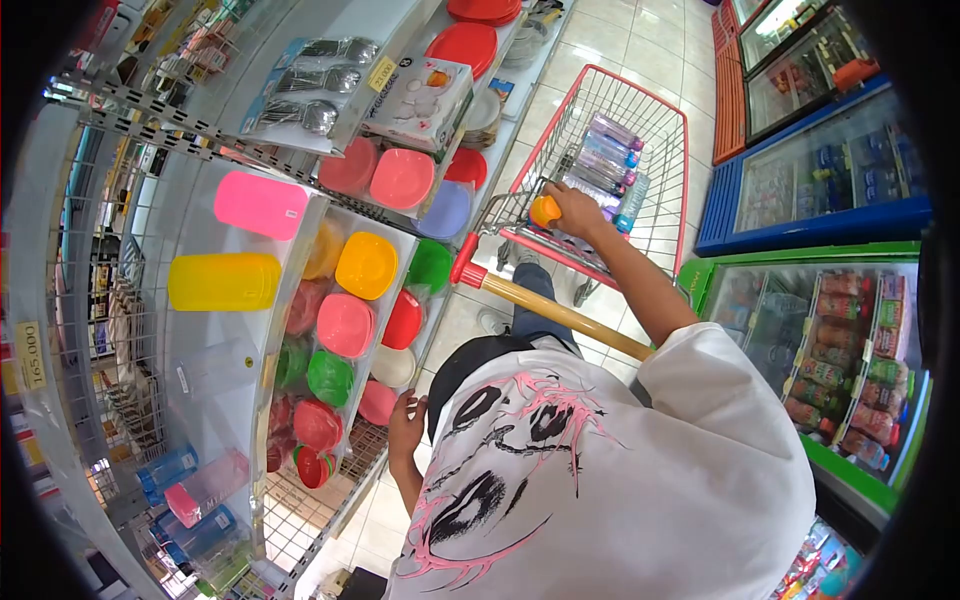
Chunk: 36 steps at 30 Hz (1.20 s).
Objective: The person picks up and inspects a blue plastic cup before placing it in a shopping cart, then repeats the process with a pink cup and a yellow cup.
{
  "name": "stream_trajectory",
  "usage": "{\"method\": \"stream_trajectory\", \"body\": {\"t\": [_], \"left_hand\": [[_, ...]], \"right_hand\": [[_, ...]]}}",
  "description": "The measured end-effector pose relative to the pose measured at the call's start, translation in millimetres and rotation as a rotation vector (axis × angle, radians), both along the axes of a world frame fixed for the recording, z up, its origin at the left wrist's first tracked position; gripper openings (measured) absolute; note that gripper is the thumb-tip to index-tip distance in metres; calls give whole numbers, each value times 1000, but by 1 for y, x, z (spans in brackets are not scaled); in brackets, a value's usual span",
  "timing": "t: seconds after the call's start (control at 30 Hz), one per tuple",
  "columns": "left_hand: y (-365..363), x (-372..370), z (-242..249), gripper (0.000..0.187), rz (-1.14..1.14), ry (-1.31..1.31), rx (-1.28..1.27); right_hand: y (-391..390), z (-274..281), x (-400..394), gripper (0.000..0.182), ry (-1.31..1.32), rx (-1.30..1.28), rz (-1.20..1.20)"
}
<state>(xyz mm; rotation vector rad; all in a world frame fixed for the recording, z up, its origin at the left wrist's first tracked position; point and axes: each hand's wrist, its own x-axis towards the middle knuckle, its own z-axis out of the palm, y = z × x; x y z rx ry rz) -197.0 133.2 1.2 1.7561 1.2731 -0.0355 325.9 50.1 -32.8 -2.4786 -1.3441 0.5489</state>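
My right hand (572, 208) reaches over the near end of the shopping cart (686, 150), its fingers closed around a small orange rounded thing (545, 210). Inside the cart, just beyond this hand, lie several clear bottles (610, 150) with purple and blue caps. The cart's yellow handle (560, 315) with red ends crosses in front of my body, with neither hand on it. Low on the left, my left hand (406, 428) hangs beside the shelf edge, fingers apart and holding nothing. Nearest to it is a pink bowl (378, 403) on the shelf.
Shelves on the left carry stacked bowls, among them a yellow bowl (366, 265) and a green bowl (331, 378), plus a boxed set (420, 105) and packed cutlery (318, 80). Glass-fronted fridges, one with a green frame (800, 258) and one blue (720, 215), line the right side.
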Motion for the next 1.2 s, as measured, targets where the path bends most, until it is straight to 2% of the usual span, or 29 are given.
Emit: {"method": "stream_trajectory", "body": {"t": [0.17,0.23,0.27,0.3,0.43,0.47,0.5,0.53,0.57,0.63,0.7,0.73,0.8,0.83,0.9,0.97,1.0,1.03,1.07,1.1,1.17,1.2], "left_hand": [[16,12,6,46,15,-42,-3],[20,15,7,45,4,-11,14],[22,16,7,45,11,-14,26],[23,15,7,46,3,-16,39],[21,10,3,47,25,-35,36],[20,11,4,47,26,-36,39],[18,10,5,47,29,-37,41],[17,6,2,47,48,-37,44],[15,3,-2,47,66,-39,46],[10,-4,-5,46,103,-44,54],[6,-3,-1,47,118,-38,59],[4,0,4,39,150,-63,94],[2,-3,-9,35,190,-130,135],[-1,-8,-13,32,187,-181,163],[1,6,14,36,260,-141,32],[4,15,22,28,277,-178,134],[7,23,27,28,306,-183,139],[8,32,34,22,370,-329,194],[10,39,43,18,430,-476,252],[14,45,52,18,450,-486,255],[26,56,76,18,372,-605,554],[32,62,91,18,387,-611,564]], "right_hand": [[-10,-6,1,65,41,84,-31],[-13,-11,4,75,153,123,-56],[-16,-22,7,83,189,225,-78],[-21,-32,13,83,189,234,-68],[-32,-6,18,67,376,266,-336],[-36,-18,26,55,282,389,-315],[-39,-11,29,48,386,427,-416],[-40,-2,30,40,268,479,-434],[-40,2,33,29,262,546,-473],[-43,27,35,29,216,529,-528],[-33,62,22,43,242,605,-626],[-31,67,20,48,277,624,-644],[-11,76,11,47,272,819,-627],[1,87,1,37,536,882,-698],[30,123,-34,23,602,969,-508],[63,165,-75,25,625,992,-371],[75,181,-93,32,619,1024,-278],[86,190,-102,40,676,967,-203],[99,200,-115,39,710,976,-110],[112,211,-127,38,741,987,-16],[137,239,-152,38,710,969,122],[149,255,-165,38,681,955,234]]}}
